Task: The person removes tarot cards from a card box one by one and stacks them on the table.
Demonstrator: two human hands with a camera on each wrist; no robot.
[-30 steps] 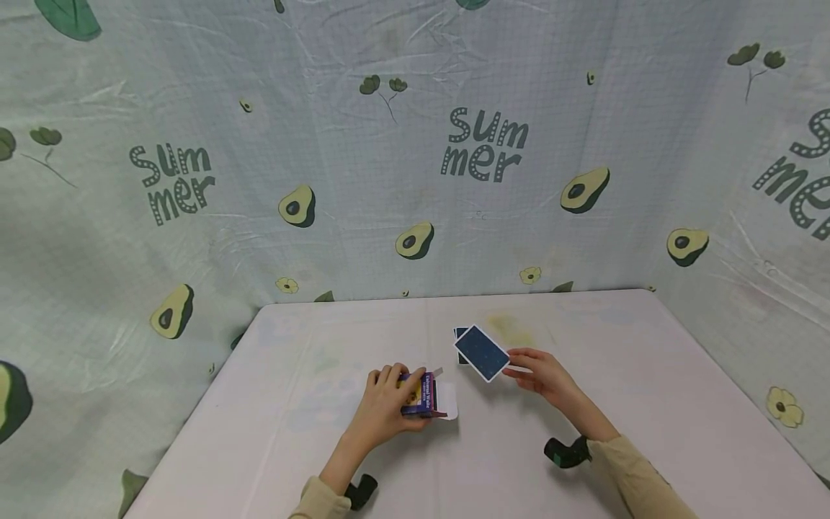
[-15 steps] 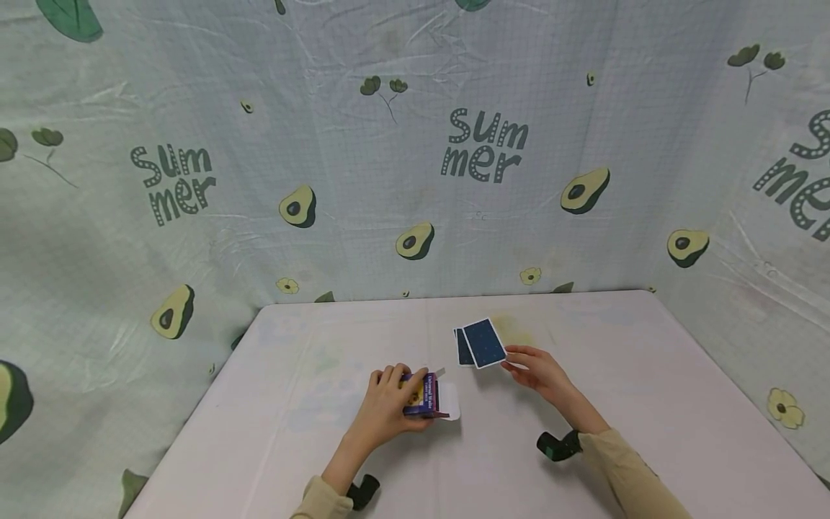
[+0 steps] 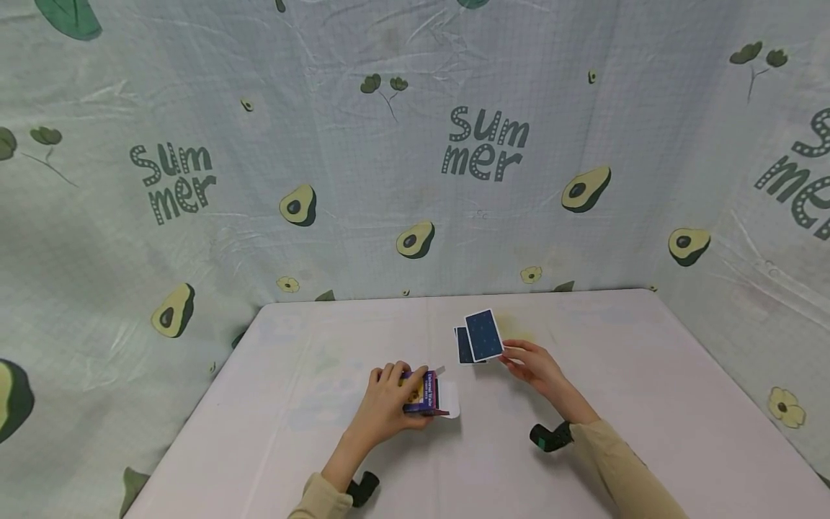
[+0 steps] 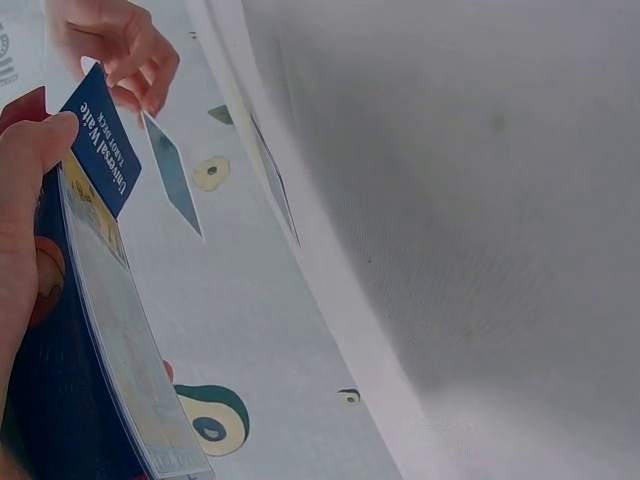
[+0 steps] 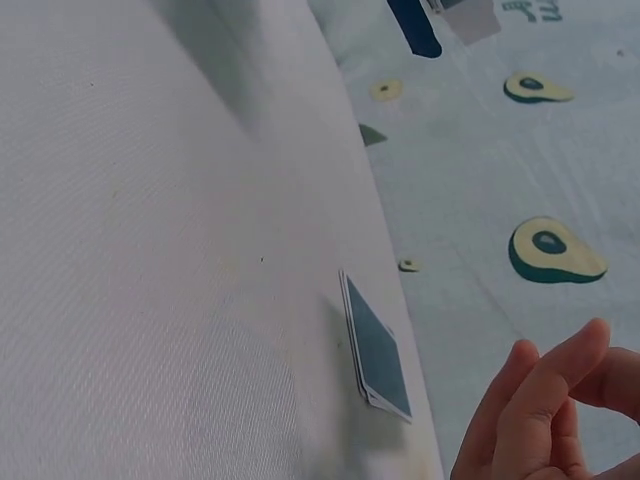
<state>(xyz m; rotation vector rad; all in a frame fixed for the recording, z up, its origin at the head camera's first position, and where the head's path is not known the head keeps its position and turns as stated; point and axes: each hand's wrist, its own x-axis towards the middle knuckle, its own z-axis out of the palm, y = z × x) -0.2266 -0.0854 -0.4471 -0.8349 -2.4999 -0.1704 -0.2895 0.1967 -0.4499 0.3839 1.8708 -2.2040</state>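
In the head view my left hand (image 3: 387,405) grips a purple and yellow tarot card box (image 3: 426,393), fingers over its top and thumb at the near side. The box's white end flap (image 3: 449,401) hangs open toward the right. "Universal Waite Tarot Deck" is legible on the box (image 4: 105,140) in the left wrist view. My right hand (image 3: 533,369) pinches a dark blue-backed tarot card (image 3: 483,334) by its near right corner. That card partly covers a small stack of tarot cards (image 3: 462,347) on the table; the stack (image 5: 375,350) also shows in the right wrist view.
A white cloth covers the table (image 3: 311,447). Behind it rises a patterned curtain (image 3: 350,166) with avocados and "summer" lettering, continuing along both sides. Black wrist cameras sit below the left (image 3: 364,489) and right (image 3: 550,437) forearms.
The right hand has moved slightly away from the body and left, turning the card from a slant to nearly upright over the stack. The left hand and box stay nearly still.
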